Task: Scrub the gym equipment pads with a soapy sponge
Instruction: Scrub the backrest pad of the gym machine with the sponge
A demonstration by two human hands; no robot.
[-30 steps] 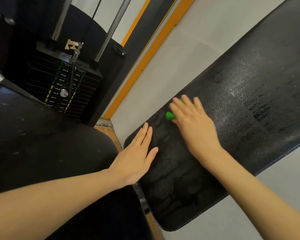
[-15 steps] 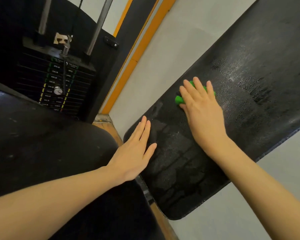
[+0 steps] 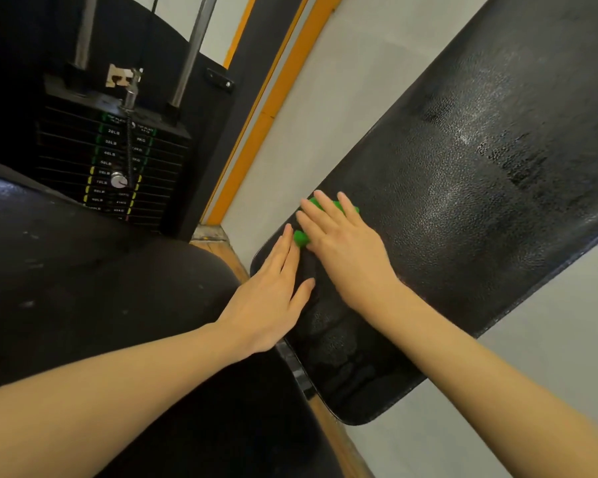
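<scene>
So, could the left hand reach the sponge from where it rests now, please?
Probably yes: the left hand lies flat on the pad, fingertips right beside the sponge's exposed corner. The right hand covers the rest.

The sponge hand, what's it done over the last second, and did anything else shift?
The right hand slid the green sponge up the long pad away from the left hand, then back toward the pad's near corner, so it now lies close beside the left hand's fingertips. The fingers are flat on the sponge throughout. The left hand stayed flat on the pad's edge.
</scene>
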